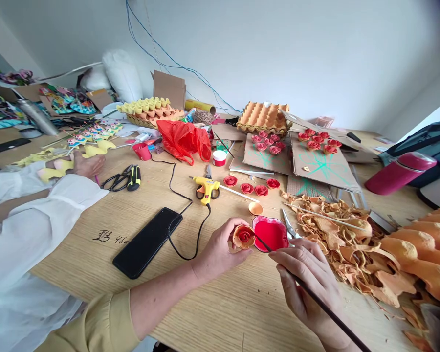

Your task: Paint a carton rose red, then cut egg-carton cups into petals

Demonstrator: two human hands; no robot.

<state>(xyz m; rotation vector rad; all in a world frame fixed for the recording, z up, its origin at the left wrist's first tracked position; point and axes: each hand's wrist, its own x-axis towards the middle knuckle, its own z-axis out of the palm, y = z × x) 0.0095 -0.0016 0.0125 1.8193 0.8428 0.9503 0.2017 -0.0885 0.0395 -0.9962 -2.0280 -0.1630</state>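
Between the thumb and fingers of my left hand (223, 252) is a rose (244, 237) made of egg-carton pieces, red at its centre and orange on the outer petals. My right hand (308, 283) grips a long dark paintbrush (315, 298), its tip at the rose's right edge. Just behind the brush stands a small dish of red paint (271, 233). An orange carton cup (255, 209) sits beyond the rose. Farther back lie several red roses (247, 188). Scissors (289, 225) rest partly hidden behind my right hand.
A yellow glue gun (206, 189) and black phone (146, 243) lie left of my hands. Carton scraps (352, 244) and an orange egg tray (425, 239) fill the right side. A co-worker's hand (88, 165) holds yellow carton strips at left. Cardboard (324, 168) carries finished-looking roses.
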